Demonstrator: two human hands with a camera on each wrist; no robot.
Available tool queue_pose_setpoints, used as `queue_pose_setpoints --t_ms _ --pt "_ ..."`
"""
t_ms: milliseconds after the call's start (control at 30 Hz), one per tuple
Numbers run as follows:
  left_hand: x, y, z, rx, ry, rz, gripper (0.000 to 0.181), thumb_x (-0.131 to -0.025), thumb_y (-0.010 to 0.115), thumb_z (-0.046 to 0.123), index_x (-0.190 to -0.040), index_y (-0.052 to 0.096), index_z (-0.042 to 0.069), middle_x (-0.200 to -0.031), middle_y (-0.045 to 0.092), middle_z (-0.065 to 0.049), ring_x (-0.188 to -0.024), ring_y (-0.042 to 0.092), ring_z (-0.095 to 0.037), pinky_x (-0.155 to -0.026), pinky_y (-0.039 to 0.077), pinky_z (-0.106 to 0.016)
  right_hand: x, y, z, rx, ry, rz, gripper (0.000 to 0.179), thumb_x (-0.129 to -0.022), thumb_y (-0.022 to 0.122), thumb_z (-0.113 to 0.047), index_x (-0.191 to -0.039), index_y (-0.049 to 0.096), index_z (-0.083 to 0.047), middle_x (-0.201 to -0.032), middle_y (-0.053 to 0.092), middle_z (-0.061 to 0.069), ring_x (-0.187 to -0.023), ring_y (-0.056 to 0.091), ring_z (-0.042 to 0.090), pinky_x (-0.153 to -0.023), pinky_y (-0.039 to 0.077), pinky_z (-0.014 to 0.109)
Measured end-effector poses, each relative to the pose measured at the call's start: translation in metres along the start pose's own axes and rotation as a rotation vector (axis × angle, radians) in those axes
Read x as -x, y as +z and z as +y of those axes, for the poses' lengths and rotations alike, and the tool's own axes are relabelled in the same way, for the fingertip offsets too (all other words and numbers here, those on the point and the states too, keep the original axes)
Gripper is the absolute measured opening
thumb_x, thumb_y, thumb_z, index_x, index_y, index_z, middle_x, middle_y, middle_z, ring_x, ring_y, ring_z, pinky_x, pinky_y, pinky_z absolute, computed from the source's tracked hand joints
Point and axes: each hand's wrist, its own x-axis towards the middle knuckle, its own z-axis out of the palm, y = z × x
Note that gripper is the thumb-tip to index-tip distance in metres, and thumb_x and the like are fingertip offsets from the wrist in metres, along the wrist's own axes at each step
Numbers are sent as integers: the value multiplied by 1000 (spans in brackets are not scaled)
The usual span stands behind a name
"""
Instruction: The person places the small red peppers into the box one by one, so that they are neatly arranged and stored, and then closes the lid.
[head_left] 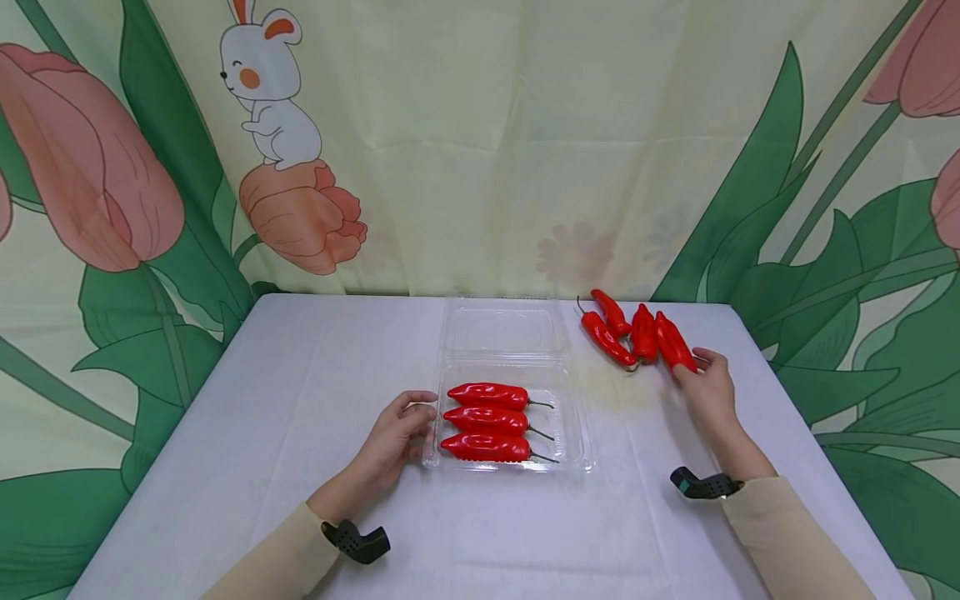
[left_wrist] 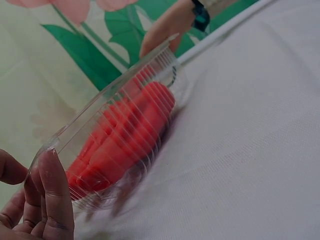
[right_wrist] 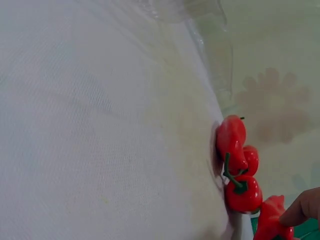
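A clear plastic clamshell box (head_left: 585, 454) lies with its lid folded back, and three red chili peppers (head_left: 487, 419) rest side by side in its base. At the box's left edge my left hand (head_left: 393, 433) pinches the rim between thumb and fingers (left_wrist: 56, 192). My right hand (head_left: 708, 392) holds the lower end of a red chili pepper (head_left: 672, 337) at the back right of the table. Several more red peppers (head_left: 606, 340) lie just left of that one, close together. In the right wrist view only a fingertip (right_wrist: 302, 207) shows on the held pepper.
A white cloth covers the table (head_left: 525, 533). The clear lid (head_left: 502, 327) lies flat toward the table's back edge. Behind stands a curtain (head_left: 465, 150) printed with tulips and a rabbit. Each wrist wears a black device (head_left: 356, 542).
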Motion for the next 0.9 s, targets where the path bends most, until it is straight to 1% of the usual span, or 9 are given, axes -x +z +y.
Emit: queue_pose_setpoints --t_ms 233,367,500,567,767,833,900 --pt "0 0 0 3 -1 1 39 -97 65 17 -134 53 10 -92 66 -2 -79 56 -19 -63 52 -26 9 1 -8 16 -48 -10 77 -101 58 -21 -163 15 -3 -165 27 24 -143 38 40 -113 45 51" --pt "-1 1 0 8 -8 2 39 -97 64 16 -134 53 11 -92 66 -2 -79 56 -19 -63 53 -26 13 3 -12 16 -67 -33 79 -99 62 -20 -162 19 -2 -164 30 24 -144 38 41 -111 47 53" --pt "-1 1 0 12 -13 4 38 -98 63 16 -134 54 11 -91 66 -1 -79 56 -19 -62 52 -26 19 5 -17 11 -75 -64 79 -99 64 -22 -162 22 -3 -163 31 25 -143 38 42 -109 49 52" --pt "-1 1 0 10 -14 5 38 -98 63 16 -134 54 11 -91 66 -1 -79 56 -19 -62 52 -26 22 7 -20 11 -79 -77 77 -100 63 -24 -162 24 -4 -162 33 25 -143 39 41 -108 50 50" --pt "-1 1 1 9 -15 3 38 -98 63 16 -134 53 11 -92 66 -1 -80 56 -19 -62 52 -27 34 12 -28 30 -111 -107 74 -100 64 -26 -161 29 -4 -158 39 25 -140 43 40 -100 55 35" --pt "0 1 1 10 -15 4 38 -98 63 17 -134 53 11 -92 67 -1 -81 56 -19 -63 52 -27 38 14 -31 31 -124 -115 73 -100 64 -25 -160 30 -3 -157 40 25 -139 44 40 -100 55 34" --pt "0 1 1 9 -14 6 38 -98 64 16 -134 54 11 -93 67 -1 -81 56 -19 -63 53 -27 42 16 -34 22 -130 -125 71 -100 63 -24 -160 31 -3 -157 40 26 -139 43 40 -103 54 38"
